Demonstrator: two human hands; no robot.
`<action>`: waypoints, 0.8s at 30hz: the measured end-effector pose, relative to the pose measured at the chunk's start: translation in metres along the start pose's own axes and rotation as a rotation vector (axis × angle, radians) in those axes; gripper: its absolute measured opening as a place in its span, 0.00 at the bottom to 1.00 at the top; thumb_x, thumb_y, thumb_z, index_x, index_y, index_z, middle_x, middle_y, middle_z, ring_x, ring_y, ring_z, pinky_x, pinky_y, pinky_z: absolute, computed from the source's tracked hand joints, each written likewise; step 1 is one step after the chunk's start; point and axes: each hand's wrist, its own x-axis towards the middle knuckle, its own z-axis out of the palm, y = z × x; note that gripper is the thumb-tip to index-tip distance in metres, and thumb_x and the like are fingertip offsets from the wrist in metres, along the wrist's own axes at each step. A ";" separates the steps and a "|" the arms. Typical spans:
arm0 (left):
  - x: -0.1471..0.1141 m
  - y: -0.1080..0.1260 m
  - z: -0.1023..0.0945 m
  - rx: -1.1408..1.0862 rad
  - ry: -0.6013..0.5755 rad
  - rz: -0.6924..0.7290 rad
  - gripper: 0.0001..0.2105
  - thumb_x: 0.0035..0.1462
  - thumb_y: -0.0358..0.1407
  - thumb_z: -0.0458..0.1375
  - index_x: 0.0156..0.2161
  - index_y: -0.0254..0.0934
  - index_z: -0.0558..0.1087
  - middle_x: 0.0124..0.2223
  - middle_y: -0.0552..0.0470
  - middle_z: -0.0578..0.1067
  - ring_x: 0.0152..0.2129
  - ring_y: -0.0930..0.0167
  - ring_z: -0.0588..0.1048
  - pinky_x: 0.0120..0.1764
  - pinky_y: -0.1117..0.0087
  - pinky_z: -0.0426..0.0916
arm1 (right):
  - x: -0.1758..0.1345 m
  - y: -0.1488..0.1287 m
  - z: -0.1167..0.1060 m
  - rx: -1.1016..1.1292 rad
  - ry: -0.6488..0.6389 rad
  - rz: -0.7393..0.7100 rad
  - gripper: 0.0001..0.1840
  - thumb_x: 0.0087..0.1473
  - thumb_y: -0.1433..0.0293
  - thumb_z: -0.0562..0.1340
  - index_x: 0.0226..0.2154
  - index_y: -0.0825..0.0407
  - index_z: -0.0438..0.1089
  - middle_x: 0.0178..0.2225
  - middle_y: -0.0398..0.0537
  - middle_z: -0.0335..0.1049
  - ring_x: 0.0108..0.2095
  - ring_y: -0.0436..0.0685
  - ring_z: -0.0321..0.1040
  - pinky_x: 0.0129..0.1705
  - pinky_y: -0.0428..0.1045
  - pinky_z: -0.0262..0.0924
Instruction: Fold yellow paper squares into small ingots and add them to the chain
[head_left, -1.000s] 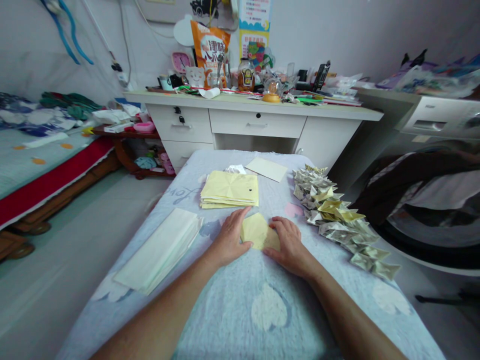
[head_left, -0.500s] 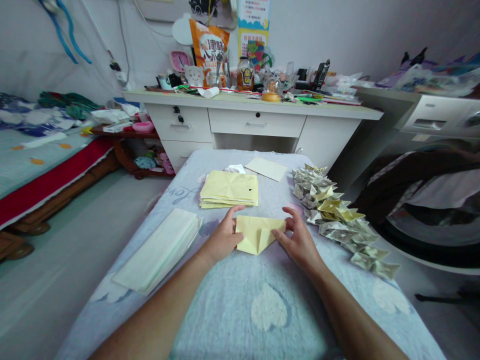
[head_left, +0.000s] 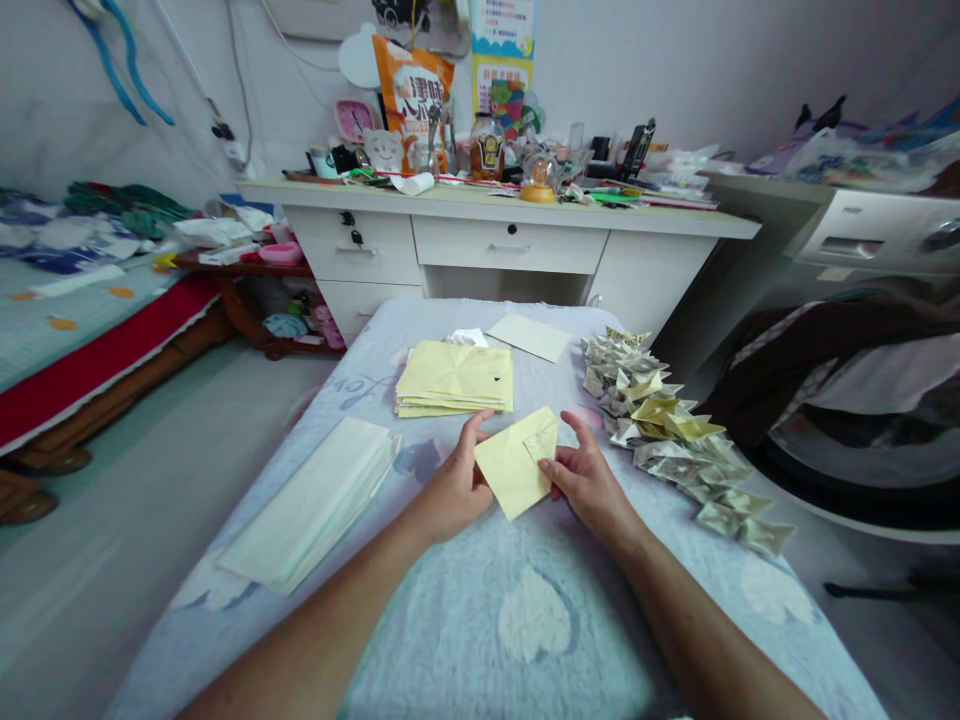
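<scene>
A folded sheet of yellow paper (head_left: 514,468) is held just above the cloth between my two hands, turned with one corner toward me. My left hand (head_left: 461,478) grips its left edge, some fingers hidden behind the paper. On the right side, my right hand (head_left: 589,480) pinches it, thumb in front and index finger raised off the sheet. Beyond the hands lies a stack of yellow paper (head_left: 454,375) with crease lines. To the left is a long pile of pale folded paper (head_left: 311,505). Rows of folded paper pieces (head_left: 660,425), silvery and yellow, run along the right side.
The cloth-covered table (head_left: 450,630) has a flat pale card (head_left: 529,337) at its far end. Behind it stands a white desk (head_left: 510,245) loaded with jars and odds and ends. A washing machine (head_left: 885,235) is at right, a bed (head_left: 97,330) at left.
The yellow paper has turned from lying level, point down, to a tilted diamond shape, and its front flap looks different. Both hands still hold it. The view has shifted slightly.
</scene>
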 end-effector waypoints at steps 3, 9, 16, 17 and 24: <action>-0.003 0.001 0.000 0.335 0.109 0.164 0.40 0.44 0.19 0.52 0.62 0.43 0.48 0.57 0.44 0.58 0.56 0.62 0.59 0.59 0.56 0.56 | 0.001 0.000 -0.002 0.006 0.007 0.006 0.44 0.47 0.63 0.65 0.59 0.50 0.39 0.20 0.33 0.64 0.16 0.46 0.55 0.18 0.41 0.51; -0.009 0.014 0.000 0.615 0.125 0.329 0.21 0.46 0.25 0.59 0.47 0.43 0.69 0.55 0.47 0.60 0.54 0.60 0.59 0.57 0.56 0.55 | 0.000 -0.002 0.000 -0.040 -0.034 0.021 0.41 0.47 0.63 0.63 0.58 0.51 0.43 0.20 0.33 0.63 0.16 0.47 0.54 0.18 0.42 0.48; -0.010 0.017 0.001 0.683 -0.185 0.361 0.08 0.48 0.24 0.55 0.32 0.38 0.72 0.34 0.51 0.71 0.36 0.67 0.69 0.41 0.65 0.63 | -0.003 0.000 0.002 -0.530 -0.056 -0.129 0.37 0.52 0.71 0.58 0.61 0.51 0.43 0.23 0.35 0.61 0.23 0.49 0.59 0.28 0.45 0.54; -0.010 0.015 0.002 0.673 -0.217 0.342 0.08 0.48 0.24 0.54 0.32 0.38 0.72 0.33 0.51 0.71 0.34 0.68 0.69 0.39 0.66 0.63 | -0.004 0.000 0.002 -0.613 -0.059 -0.163 0.37 0.52 0.73 0.57 0.61 0.51 0.42 0.25 0.37 0.63 0.26 0.50 0.61 0.32 0.47 0.56; -0.010 0.013 0.004 0.550 -0.229 0.227 0.03 0.51 0.29 0.57 0.29 0.37 0.73 0.32 0.51 0.72 0.34 0.69 0.70 0.38 0.69 0.64 | -0.007 -0.002 0.004 -1.063 -0.030 -0.297 0.27 0.46 0.74 0.61 0.51 0.51 0.60 0.40 0.51 0.66 0.42 0.61 0.59 0.45 0.55 0.52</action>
